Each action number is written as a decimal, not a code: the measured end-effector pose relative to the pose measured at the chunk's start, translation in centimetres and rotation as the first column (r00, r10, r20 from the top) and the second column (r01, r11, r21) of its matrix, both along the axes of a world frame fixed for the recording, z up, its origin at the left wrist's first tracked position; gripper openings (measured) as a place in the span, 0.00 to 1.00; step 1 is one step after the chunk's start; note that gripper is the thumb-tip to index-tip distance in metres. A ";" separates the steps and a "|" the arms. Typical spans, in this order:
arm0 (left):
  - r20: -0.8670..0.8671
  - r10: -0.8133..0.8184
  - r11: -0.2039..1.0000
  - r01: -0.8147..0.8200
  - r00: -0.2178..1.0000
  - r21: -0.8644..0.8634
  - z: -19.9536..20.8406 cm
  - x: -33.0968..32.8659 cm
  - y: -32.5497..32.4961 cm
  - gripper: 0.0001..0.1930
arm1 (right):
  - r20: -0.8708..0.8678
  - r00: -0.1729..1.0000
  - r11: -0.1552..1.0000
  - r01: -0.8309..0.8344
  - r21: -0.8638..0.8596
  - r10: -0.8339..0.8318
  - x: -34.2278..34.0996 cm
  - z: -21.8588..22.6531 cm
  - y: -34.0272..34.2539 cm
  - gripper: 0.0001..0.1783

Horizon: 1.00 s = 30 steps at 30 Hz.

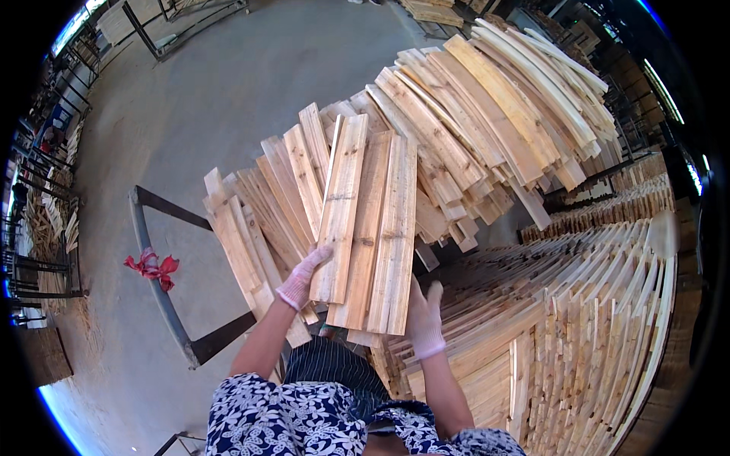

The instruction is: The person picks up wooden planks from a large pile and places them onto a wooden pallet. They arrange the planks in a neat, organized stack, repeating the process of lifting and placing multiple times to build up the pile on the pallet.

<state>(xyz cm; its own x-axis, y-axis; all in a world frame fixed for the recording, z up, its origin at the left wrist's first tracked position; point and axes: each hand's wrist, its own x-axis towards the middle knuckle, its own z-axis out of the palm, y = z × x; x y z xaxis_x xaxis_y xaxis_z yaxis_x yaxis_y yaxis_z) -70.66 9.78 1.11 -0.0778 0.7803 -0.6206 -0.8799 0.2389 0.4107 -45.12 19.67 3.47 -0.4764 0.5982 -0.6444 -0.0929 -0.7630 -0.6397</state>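
Observation:
Three wooden boards [368, 228] lie side by side in front of me, long ends pointing away. My left hand [308, 275], in a pale pink knitted glove, grips the left edge of the leftmost board, thumb on top. Against the lower right edge of the rightmost board is my right hand [424, 318], gloved alike; its thumb stands apart from the wood and its other fingers are partly hidden beside and beneath the board. Under and behind these boards spreads a long heap of loose boards [449, 121], reaching from the left to the far right.
A tall stack of boards [578, 334] in neat rows stands close on my right. To the left, a metal frame [156, 292] with a red cloth [154, 268] tied to it sticks out over the concrete floor [205, 99]. Another metal rack [156, 38] stands far off.

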 end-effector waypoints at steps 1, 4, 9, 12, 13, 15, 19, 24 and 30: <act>0.132 0.008 1.000 -0.008 0.991 0.001 1.1 1.7 0.3 0.41 | 0.052 0.997 0.998 -0.055 -0.026 0.056 0.8 -1.3 1.4 0.38; -0.020 0.016 0.999 -0.015 1.000 0.046 -7.3 4.0 1.4 0.39 | 0.132 0.990 0.994 -0.061 0.095 0.048 -3.0 -1.5 2.5 0.39; -0.409 -0.239 0.967 0.254 0.881 -0.019 1.1 3.8 -0.5 0.53 | -0.008 0.998 0.998 -0.063 0.012 0.063 -2.2 0.5 0.5 0.41; -0.351 -0.202 0.970 0.236 0.914 0.056 2.6 5.4 -3.2 0.55 | 0.001 0.999 0.993 0.035 0.112 -0.035 -0.3 1.3 -3.1 0.40; -0.388 -0.214 0.966 0.254 0.896 0.055 1.4 5.8 -4.7 0.57 | -0.026 0.999 0.991 0.038 0.132 -0.035 -0.2 2.3 -4.5 0.39; -0.415 -0.207 0.963 0.259 0.886 0.073 2.4 6.5 -6.1 0.58 | -0.056 0.998 0.990 0.047 0.136 -0.039 0.7 4.4 -6.5 0.39; -0.352 -0.236 0.934 0.311 0.906 0.176 7.8 8.7 -6.5 0.61 | -0.094 0.989 0.954 0.137 0.267 -0.115 3.8 7.5 -9.9 0.37; -0.401 -0.446 0.788 0.563 0.800 0.248 10.8 11.0 -7.5 0.65 | -0.125 0.971 0.831 0.238 0.503 -0.202 10.6 10.9 -15.8 0.42; -0.472 -0.707 0.473 0.848 0.527 0.238 8.5 21.5 -7.0 0.63 | -0.373 0.757 0.790 0.606 0.092 -0.537 22.5 10.3 -18.2 0.45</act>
